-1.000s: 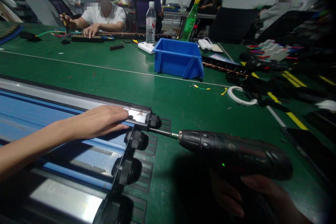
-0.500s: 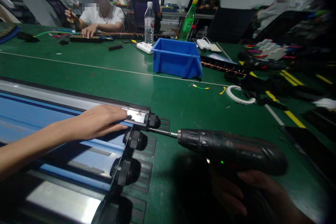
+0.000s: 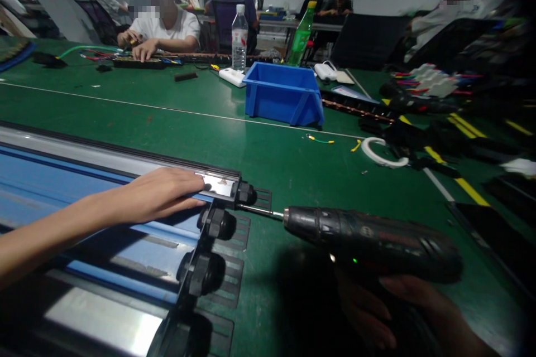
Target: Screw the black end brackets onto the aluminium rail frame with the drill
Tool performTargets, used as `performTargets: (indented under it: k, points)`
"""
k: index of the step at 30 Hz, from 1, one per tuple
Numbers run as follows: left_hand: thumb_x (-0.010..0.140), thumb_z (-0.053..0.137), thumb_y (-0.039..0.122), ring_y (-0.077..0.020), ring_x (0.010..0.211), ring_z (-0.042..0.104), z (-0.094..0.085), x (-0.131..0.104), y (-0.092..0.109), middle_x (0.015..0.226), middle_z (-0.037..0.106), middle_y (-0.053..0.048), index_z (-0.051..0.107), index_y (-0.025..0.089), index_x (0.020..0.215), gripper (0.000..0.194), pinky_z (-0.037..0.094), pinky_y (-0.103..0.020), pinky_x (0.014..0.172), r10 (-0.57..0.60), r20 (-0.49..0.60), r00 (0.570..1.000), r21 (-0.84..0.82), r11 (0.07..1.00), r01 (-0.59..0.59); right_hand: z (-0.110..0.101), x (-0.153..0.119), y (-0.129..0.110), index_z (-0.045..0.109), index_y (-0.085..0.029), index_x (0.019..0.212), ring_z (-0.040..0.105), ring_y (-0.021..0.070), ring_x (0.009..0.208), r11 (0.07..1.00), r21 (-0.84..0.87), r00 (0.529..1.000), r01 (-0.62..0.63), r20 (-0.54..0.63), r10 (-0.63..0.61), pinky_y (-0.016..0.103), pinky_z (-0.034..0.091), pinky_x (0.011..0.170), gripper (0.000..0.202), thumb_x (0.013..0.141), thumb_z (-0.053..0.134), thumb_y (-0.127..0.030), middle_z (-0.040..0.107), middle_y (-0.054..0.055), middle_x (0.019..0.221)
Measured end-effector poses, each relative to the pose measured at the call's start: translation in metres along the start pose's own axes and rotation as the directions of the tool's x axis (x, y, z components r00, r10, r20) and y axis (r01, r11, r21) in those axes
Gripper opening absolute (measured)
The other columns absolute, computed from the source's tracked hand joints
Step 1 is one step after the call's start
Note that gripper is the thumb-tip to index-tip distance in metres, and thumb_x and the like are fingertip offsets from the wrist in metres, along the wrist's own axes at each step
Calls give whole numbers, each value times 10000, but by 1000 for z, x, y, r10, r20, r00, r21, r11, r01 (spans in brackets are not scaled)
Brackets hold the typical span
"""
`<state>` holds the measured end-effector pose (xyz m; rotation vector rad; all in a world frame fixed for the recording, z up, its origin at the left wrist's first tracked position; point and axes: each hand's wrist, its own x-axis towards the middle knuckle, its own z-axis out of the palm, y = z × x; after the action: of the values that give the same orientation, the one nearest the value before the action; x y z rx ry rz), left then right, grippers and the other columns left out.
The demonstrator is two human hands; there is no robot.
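Observation:
My left hand (image 3: 161, 192) lies palm down, fingers stretched out, on the right end of a long metal profile bar (image 3: 75, 150), the farthest of several side by side. My right hand (image 3: 414, 307), dim in shadow, is wrapped round the grip of a black cordless drill (image 3: 368, 237). A small green light glows on the drill. Its long thin bit (image 3: 262, 210) points left and meets the end of the farthest bar, beside a black cable gland (image 3: 246, 193); the tip's exact contact is hidden. More black glands (image 3: 220, 224) stick out from the nearer bars.
A blue plastic bin (image 3: 282, 95) stands beyond the drill, near a water bottle (image 3: 239, 39) and a green bottle (image 3: 302, 36). To the right lie a white ring (image 3: 383, 152) and short wires (image 3: 320, 140). A co-worker (image 3: 165, 33) sits across the green table (image 3: 188, 117).
My hands, the drill and the bars keep nearly the same places; the view shifts slightly. Across the table, the co-worker's raised hand has come down towards the work there.

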<state>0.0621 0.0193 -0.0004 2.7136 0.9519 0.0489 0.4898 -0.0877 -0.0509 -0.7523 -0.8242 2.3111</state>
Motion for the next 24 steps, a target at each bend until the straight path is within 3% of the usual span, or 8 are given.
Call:
performTargets:
  k: [9, 15, 20, 24]
  points:
    - [1046, 448, 375, -208, 818, 571, 0, 0, 1, 892, 607, -59, 566, 189, 1008, 224, 383, -315, 747, -10, 25, 1000, 19, 1000, 10, -5, 0, 4, 694, -142, 830, 576, 215, 616, 999, -45, 1000, 13, -7, -13, 324, 413, 594, 406, 782, 633, -540, 635, 97, 690]
    - [1038, 473, 369, -204, 819, 583, 1, 0, 0, 887, 620, -57, 577, 193, 987, 211, 391, -312, 738, -1, -4, 1000, 18, 1000, 2, -3, -1, 2, 685, -152, 795, 562, 214, 617, 999, -49, 1000, 0, -19, -1, 324, 412, 594, 401, 789, 615, -547, 618, 96, 661]
    - [1048, 446, 367, -206, 832, 573, 1, -1, -1, 905, 614, -60, 552, 193, 1003, 208, 387, -316, 743, 8, 18, 1000, 56, 998, -9, 1, 0, 2, 693, -158, 769, 512, 164, 538, 999, 48, 1000, 22, -22, -21, 303, 401, 543, 310, 840, 641, -455, 534, 31, 629]
    - [1056, 424, 381, -210, 842, 565, -1, -1, 0, 914, 606, -64, 549, 189, 1006, 234, 380, -320, 753, -7, 37, 999, 49, 999, 5, 1, 1, 3, 699, -142, 831, 561, 176, 576, 999, 39, 999, 34, -3, -34, 301, 415, 566, 332, 804, 685, -472, 563, 43, 678]
